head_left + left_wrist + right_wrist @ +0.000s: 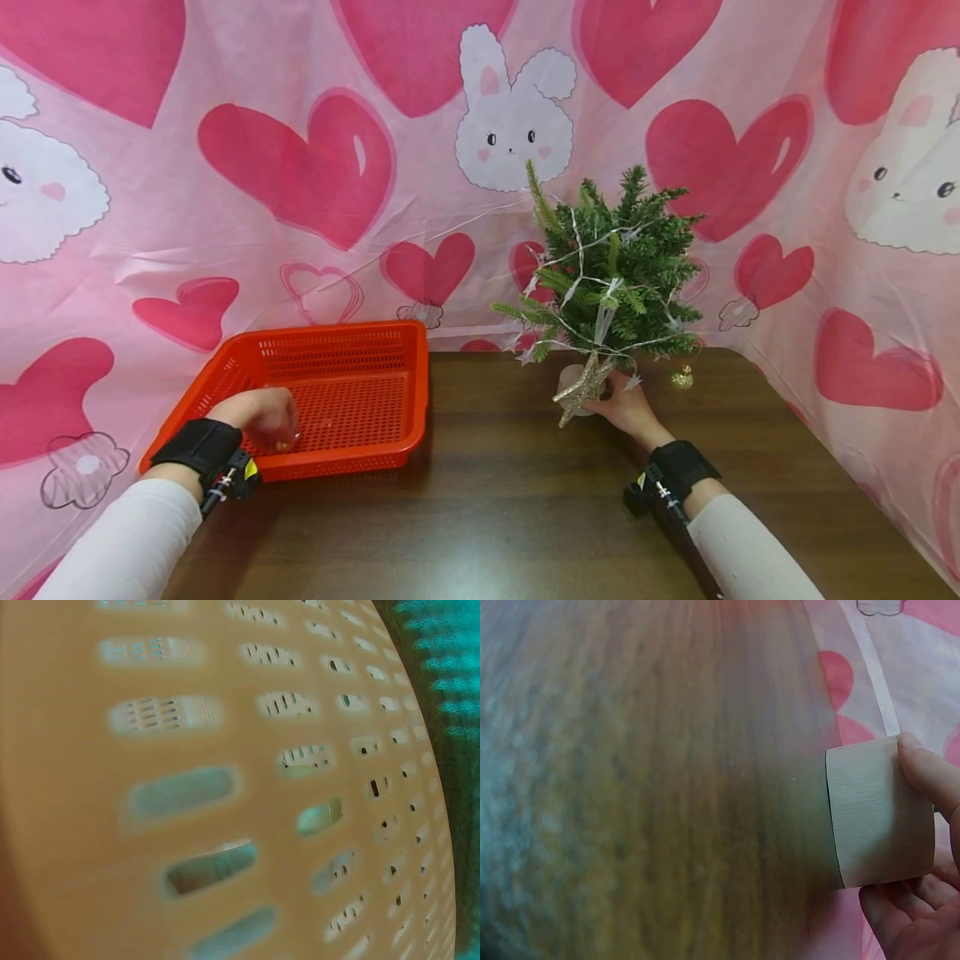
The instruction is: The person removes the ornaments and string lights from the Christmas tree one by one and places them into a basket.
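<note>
My left hand (270, 419) is down inside the red plastic basket (417, 392), its fingers bent toward the basket floor. A small glint shows by its fingertips; I cannot tell whether they pinch anything. In the left wrist view, the perforated basket wall (262, 780) covers most of that hand. My right hand (626, 410) grips the pale round base (877, 814) of a small artificial Christmas tree (630, 258), thumb on one side and fingers on the other. A gold glitter star (588, 387) hangs low in front of the base. White string lights (579, 242) wrap the branches.
A gold ornament (682, 377) is to the right of the tree's base. The brown wooden table (480, 500) meets a pink cloth backdrop (420, 167) printed with hearts and rabbits along its back and right sides. The basket stands at the table's left.
</note>
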`<state>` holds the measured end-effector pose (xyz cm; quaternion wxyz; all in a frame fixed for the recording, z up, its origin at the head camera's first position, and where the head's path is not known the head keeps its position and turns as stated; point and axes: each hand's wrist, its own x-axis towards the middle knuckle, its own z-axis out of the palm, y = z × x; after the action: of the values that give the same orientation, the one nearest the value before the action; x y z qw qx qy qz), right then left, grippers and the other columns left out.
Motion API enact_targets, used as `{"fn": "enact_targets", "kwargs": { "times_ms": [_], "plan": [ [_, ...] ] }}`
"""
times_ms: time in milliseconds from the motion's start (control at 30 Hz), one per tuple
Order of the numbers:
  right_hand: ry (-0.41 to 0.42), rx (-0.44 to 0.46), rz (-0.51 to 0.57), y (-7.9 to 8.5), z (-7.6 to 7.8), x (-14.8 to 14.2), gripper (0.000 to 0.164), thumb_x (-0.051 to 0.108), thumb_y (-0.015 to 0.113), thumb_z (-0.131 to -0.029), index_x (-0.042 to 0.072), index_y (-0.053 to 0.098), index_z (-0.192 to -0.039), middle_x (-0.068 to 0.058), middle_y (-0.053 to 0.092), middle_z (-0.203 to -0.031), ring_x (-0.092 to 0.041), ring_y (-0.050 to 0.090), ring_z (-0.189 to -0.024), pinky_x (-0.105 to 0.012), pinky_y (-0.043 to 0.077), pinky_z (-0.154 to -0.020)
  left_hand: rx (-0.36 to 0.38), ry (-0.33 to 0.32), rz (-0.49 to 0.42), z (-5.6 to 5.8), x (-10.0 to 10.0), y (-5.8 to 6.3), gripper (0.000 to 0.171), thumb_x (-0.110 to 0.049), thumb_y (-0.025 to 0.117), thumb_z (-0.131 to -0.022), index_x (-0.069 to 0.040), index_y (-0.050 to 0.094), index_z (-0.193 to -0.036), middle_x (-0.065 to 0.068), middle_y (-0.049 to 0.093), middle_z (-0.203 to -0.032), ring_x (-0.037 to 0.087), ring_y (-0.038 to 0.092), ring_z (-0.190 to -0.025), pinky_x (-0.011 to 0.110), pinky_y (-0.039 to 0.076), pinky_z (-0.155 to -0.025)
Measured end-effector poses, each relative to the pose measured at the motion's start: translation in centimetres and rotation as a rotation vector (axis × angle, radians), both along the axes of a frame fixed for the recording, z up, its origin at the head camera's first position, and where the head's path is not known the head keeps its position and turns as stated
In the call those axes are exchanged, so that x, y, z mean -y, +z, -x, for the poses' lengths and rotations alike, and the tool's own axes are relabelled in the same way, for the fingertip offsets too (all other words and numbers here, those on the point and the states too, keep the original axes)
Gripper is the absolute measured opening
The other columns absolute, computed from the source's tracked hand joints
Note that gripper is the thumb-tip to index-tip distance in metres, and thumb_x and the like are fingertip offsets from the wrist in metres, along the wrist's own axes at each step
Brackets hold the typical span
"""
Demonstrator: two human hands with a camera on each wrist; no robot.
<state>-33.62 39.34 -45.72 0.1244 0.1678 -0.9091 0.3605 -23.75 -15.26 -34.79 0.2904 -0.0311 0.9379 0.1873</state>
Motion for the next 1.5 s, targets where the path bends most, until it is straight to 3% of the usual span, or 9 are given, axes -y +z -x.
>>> {"fn": "enact_targets", "kwargs": {
  "times_ms": [333,600,1067,1500],
  "plan": [
    [0.000,0.005,0.000,0.07,-0.12,0.07,0.052,0.014,0.084,-0.074,-0.008,0.061,-0.115,-0.026,0.067,-0.108,-0.038,0.063,-0.096,-0.046,0.049,-0.080,-0.005,-0.045,0.018,-0.42,-0.04,-0.46,0.005,-0.002,0.068,-0.085,-0.001,0.073,-0.083,0.003,0.059,-0.068,0.016,0.056,-0.062,0.032,0.058,-0.065],
    [-0.015,0.002,0.000,-0.09,-0.19,0.01,0.052,0.014,0.085,-0.073,-0.007,0.061,-0.113,-0.025,0.067,-0.105,-0.036,0.063,-0.093,-0.042,0.048,-0.078,0.003,-0.062,0.024,-0.76,-0.18,-0.75,0.011,-0.004,0.069,-0.085,-0.006,0.070,-0.074,0.000,0.051,-0.061,0.014,0.049,-0.057,0.023,0.045,-0.055],
    [-0.011,-0.017,0.005,-0.26,0.04,0.05,0.048,0.014,0.085,-0.073,-0.006,0.062,-0.110,-0.022,0.067,-0.100,-0.031,0.061,-0.087,-0.039,0.047,-0.074,0.028,-0.019,0.012,-0.39,-0.36,-0.61,0.005,-0.002,0.069,-0.085,-0.004,0.073,-0.083,0.004,0.060,-0.071,0.019,0.057,-0.068,0.031,0.055,-0.065],
    [-0.013,-0.009,0.014,-0.13,-0.03,0.09,0.048,0.013,0.085,-0.073,-0.007,0.062,-0.111,-0.023,0.067,-0.101,-0.034,0.062,-0.090,-0.041,0.047,-0.076,0.016,-0.017,0.010,-0.17,-0.28,-0.61,0.013,-0.005,0.071,-0.085,0.000,0.073,-0.096,0.008,0.068,-0.082,0.021,0.063,-0.073,0.042,0.060,-0.074]
  ]
}}
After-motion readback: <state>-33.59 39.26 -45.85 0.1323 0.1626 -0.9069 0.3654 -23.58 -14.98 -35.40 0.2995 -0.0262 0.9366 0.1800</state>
